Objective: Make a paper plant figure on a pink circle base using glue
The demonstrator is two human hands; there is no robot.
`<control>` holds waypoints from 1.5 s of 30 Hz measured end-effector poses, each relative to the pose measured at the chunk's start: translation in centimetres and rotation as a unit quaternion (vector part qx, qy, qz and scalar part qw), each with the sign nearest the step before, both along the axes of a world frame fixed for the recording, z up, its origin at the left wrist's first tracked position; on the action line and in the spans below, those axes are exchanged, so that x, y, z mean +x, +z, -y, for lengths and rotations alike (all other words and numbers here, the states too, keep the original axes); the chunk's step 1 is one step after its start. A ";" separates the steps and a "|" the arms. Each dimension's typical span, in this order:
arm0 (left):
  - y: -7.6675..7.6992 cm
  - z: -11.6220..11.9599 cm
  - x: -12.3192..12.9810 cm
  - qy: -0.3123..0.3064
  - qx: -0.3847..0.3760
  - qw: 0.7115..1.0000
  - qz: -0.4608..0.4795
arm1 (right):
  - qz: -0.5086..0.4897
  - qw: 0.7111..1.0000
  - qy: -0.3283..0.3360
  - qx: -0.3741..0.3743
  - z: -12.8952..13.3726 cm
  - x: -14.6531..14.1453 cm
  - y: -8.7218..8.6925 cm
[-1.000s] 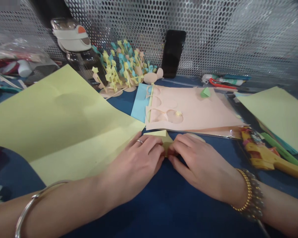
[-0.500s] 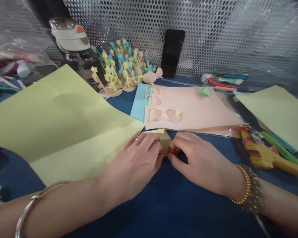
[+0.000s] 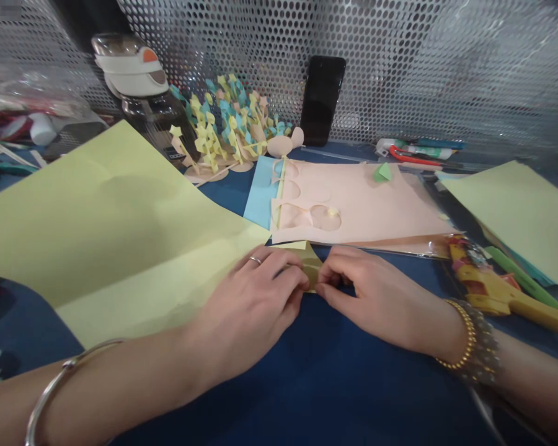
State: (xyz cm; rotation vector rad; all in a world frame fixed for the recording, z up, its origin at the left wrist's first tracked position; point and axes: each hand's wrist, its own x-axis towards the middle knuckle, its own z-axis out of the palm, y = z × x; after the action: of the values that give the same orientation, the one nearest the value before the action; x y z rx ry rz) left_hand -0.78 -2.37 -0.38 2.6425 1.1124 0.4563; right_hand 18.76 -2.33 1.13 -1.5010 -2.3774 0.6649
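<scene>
Perforated metal panel [image 3: 260,31] is standing behind a blue work surface [image 3: 316,384], running along the whole back edge. Head view, only one: both hands are meeting near the middle over a small yellow paper piece [image 3: 310,263], which is lying just in front of a pink sheet [image 3: 376,201]. Left hand [image 3: 255,303] is bending its fingers over the left part of the piece and gripping it near the front edge; a ring [image 3: 255,260] and a bangle [image 3: 46,396] are showing on that side. Right hand [image 3: 372,297] is pinching the right edge between thumb and forefinger, beaded bracelet [image 3: 474,347] sitting on the wrist. Fingertips of the two hands are sitting close, with a strip of the piece showing between. Large yellow-green sheet [image 3: 121,217] is lying on the left, its right corner nearly reaching the pink sheet. Pink sheet is showing round cut-outs at its left end and is carrying a green folded bit [image 3: 382,173]. Yellow-handled tool [image 3: 493,297] is lying to the right, near a paper stack [image 3: 525,210]. Back row: bottle [image 3: 132,74], paper-star cluster [image 3: 227,124], phone [image 3: 323,99] leaning upright, pens [image 3: 428,150] lying flat
</scene>
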 end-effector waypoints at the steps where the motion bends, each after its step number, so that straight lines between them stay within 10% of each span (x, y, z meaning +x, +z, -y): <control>1: 0.0 0.0 0.0 -0.005 0.003 1.000 0.000 | -0.001 1.000 0.007 0.004 -0.1 0.1 0.0; 12: 0.1 0.1 -0.3 -0.024 0.019 0.999 0.008 | -0.019 0.990 0.120 0.072 0.5 1.0 0.0; 37: -0.1 0.0 -0.6 -0.055 0.054 0.996 0.046 | -0.025 0.995 0.081 0.059 0.4 0.9 -0.4; 45: 0.1 -0.1 -0.5 -0.053 0.074 0.995 0.051 | 0.114 0.962 0.159 0.188 1.0 0.5 -0.4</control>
State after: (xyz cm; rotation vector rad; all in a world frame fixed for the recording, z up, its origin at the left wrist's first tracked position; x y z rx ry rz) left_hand -1.24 -2.25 -0.29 2.7522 0.9376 0.6673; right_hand 19.24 -3.35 0.71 -1.0970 -2.7529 0.0824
